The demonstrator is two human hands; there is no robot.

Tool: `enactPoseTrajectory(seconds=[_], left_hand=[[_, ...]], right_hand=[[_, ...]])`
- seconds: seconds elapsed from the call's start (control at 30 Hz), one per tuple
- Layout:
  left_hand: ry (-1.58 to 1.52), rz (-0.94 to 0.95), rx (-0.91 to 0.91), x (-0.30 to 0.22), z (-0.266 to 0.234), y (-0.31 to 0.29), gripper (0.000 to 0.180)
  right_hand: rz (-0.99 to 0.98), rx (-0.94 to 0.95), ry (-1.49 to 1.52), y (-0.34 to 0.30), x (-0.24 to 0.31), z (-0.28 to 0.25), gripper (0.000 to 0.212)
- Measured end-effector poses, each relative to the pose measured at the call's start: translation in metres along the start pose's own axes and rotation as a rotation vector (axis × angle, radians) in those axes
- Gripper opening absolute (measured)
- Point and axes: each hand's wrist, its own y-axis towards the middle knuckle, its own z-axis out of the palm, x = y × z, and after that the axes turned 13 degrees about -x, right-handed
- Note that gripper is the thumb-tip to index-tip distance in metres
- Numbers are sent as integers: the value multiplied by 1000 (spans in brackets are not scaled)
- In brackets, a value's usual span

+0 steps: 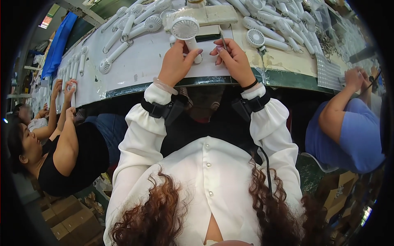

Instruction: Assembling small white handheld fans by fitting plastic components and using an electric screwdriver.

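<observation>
By the left hand (pixel 175 62), in the head view, a white fan (pixel 185 28) is held at the upper middle of the frame, the fingers being closed around its handle. By the right hand (pixel 236 62), just beside it, a thin tool (pixel 223 39) is pinched between thumb and fingers; its exact kind cannot be told. The tool and the fan are seen apart.

If the grip is loosened, the fan could slip, because its handle looks smooth; over the dark green table edge (pixel 283 78), which lies near the hands, it could then be lost. If the tool is turned carelessly, the casing could be scratched or a finger pricked. With the loose fans (pixel 255 37) at the upper right, the held one could be confused, since they look alike.
</observation>
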Motion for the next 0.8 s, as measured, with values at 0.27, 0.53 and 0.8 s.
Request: enactPoseTrajectory(seconds=[0.27, 0.53, 0.8], left_hand=[[53, 88, -4, -2, -1, -10, 43], [21, 33, 25, 5, -3, -10, 52], [49, 46, 56, -1, -6, -10, 57]], right_hand=[[-1, -10, 44, 0, -6, 0, 24], [-9, 10, 40, 2, -8, -2, 25], [5, 11, 35, 1, -7, -2, 26]])
